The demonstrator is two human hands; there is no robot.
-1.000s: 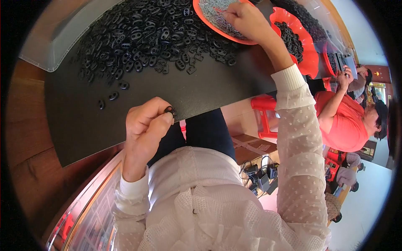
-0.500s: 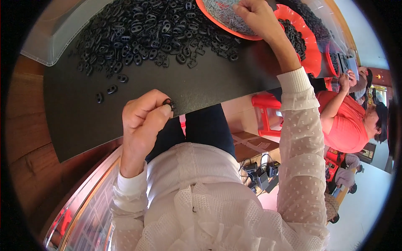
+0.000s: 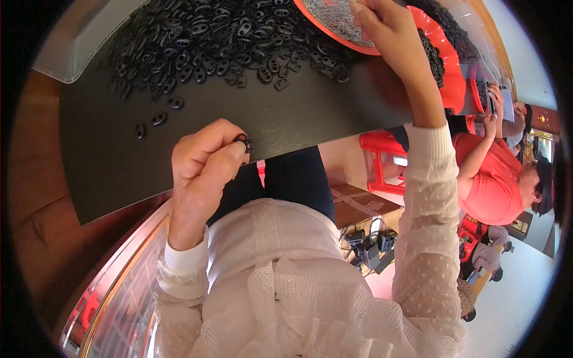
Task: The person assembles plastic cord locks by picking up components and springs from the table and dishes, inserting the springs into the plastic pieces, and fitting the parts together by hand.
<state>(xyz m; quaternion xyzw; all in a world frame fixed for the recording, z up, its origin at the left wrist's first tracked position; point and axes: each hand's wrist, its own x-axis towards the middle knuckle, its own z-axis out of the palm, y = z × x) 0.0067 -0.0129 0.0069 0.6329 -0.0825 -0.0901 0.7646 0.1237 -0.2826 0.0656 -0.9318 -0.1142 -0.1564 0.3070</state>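
Your left hand (image 3: pixel 200 158): pinching black piece (image 3: pixel 249 145) | your right hand (image 3: pixel 391 36): curled, dish (image 3: pixel 349 47) beneath, can't tell its hold

Soft sheen lights the tabletop (image 3: pixel 298 113); fisheye edges curve into black.

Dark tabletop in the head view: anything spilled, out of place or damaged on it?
Slightly: three black two-holed pieces lie apart from the heaped pile, on the tabletop between it and the left hand. They look like strays. No damage is evident, though the pieces are too small to check closely.
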